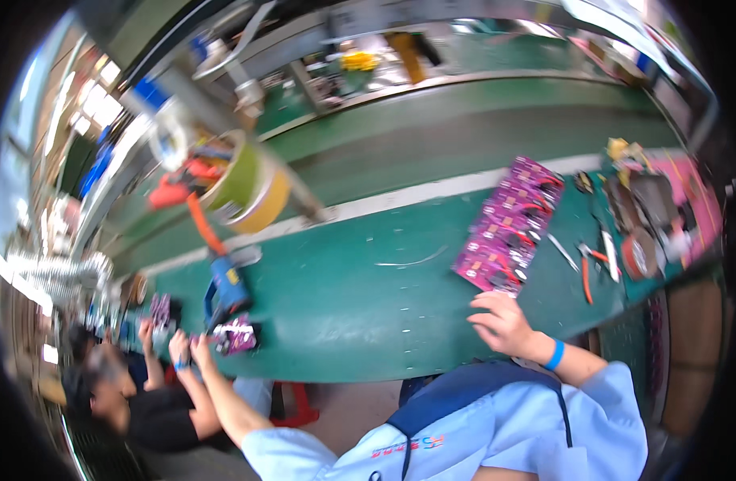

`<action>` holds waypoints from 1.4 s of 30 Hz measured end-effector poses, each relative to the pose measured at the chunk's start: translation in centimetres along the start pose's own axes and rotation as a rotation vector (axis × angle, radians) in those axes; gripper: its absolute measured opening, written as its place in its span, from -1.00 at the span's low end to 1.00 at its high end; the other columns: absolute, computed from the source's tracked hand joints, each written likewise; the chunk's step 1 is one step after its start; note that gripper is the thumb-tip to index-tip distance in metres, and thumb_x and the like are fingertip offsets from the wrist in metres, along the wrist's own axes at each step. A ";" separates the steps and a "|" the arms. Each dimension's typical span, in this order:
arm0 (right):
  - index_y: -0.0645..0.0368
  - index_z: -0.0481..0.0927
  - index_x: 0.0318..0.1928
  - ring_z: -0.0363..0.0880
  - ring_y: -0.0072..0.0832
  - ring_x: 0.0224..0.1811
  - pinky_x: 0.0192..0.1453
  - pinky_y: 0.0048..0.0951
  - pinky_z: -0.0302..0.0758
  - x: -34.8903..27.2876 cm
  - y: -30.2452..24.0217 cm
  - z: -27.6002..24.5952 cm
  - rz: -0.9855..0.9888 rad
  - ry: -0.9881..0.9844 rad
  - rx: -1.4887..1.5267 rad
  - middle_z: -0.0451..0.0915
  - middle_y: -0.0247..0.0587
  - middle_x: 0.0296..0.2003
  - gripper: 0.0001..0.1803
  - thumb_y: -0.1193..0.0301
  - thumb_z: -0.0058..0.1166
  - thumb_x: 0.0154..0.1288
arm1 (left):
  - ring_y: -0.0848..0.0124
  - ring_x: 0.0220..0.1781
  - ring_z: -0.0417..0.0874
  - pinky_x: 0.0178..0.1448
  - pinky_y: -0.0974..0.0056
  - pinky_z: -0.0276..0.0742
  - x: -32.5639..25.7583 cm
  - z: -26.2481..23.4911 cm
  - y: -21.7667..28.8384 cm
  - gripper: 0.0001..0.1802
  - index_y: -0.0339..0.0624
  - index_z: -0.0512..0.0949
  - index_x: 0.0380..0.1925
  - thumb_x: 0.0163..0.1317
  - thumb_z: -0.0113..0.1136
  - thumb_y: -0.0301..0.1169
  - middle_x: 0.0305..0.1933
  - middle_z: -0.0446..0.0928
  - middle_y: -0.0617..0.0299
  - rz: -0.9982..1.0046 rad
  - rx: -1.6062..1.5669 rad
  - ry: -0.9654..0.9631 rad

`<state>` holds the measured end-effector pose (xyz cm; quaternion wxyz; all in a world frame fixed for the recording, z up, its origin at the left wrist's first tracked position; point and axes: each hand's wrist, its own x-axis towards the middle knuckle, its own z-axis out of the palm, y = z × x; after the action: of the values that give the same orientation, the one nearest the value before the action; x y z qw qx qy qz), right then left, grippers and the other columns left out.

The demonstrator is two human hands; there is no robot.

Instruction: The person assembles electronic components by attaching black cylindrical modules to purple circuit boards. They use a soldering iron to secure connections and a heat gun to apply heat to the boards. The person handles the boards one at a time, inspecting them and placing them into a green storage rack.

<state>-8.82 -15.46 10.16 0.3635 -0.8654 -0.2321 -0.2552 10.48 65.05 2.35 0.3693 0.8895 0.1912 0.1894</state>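
Note:
My left hand [203,351] is stretched out to the left, its fingers closed at the edge of a small purple circuit board [236,335]; motion blur softens the grip. Just above that board is a blue hand tool [229,284] with an orange cord or handle. At the right, my right hand [501,322], with a blue band at the wrist, has its fingers apart and holds nothing. It hovers by the near end of a long purple circuit board panel [510,224], which carries red and black wires and lies slanted on the green bench [344,280].
Right of the panel lie orange-handled pliers [587,275], a slim metal tool [562,253] and a pink tray [688,192] with a tape roll [639,255]. A green-yellow bucket [252,188] holds tools at left. A co-worker [159,417] sits close by my left arm.

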 end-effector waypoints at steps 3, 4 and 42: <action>0.18 0.51 -0.41 0.45 -0.30 -0.16 -0.13 -0.31 0.40 -1.4 0.0 0.6 -0.037 -0.116 0.024 0.47 -0.21 -0.27 -0.82 0.57 0.13 -0.15 | 0.33 -0.50 0.49 -0.45 0.25 0.40 -2.4 4.8 2.0 -0.77 -0.26 0.51 -0.41 0.15 0.00 -0.30 -0.50 0.51 0.16 0.577 0.967 0.008; 0.18 0.51 -0.41 0.46 -0.36 -0.20 -0.15 -0.34 0.40 -1.8 -0.2 0.6 -0.039 -0.122 0.033 0.48 -0.26 -0.31 -0.86 0.55 0.11 -0.10 | 0.35 -0.50 0.50 -0.45 0.26 0.41 -3.2 4.9 3.7 -0.76 -0.27 0.51 -0.41 0.15 0.01 -0.31 -0.50 0.52 0.15 0.538 0.887 -0.050; 0.23 0.51 -0.26 0.50 -0.39 -0.45 -0.37 -0.45 0.46 -2.2 1.0 3.0 0.519 -0.034 0.268 0.44 -0.18 -0.37 -0.79 0.60 0.05 0.00 | 0.22 -0.14 0.52 -0.05 0.27 0.39 -31.9 24.5 38.0 -0.84 -0.27 0.49 -0.30 0.08 0.06 -0.50 -0.22 0.51 0.10 0.493 -0.162 -0.714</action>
<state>-9.08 -14.33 6.55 0.5239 -0.8442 -0.0405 -0.1060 2.53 10.55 7.76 0.4244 0.8864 -0.1818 -0.0332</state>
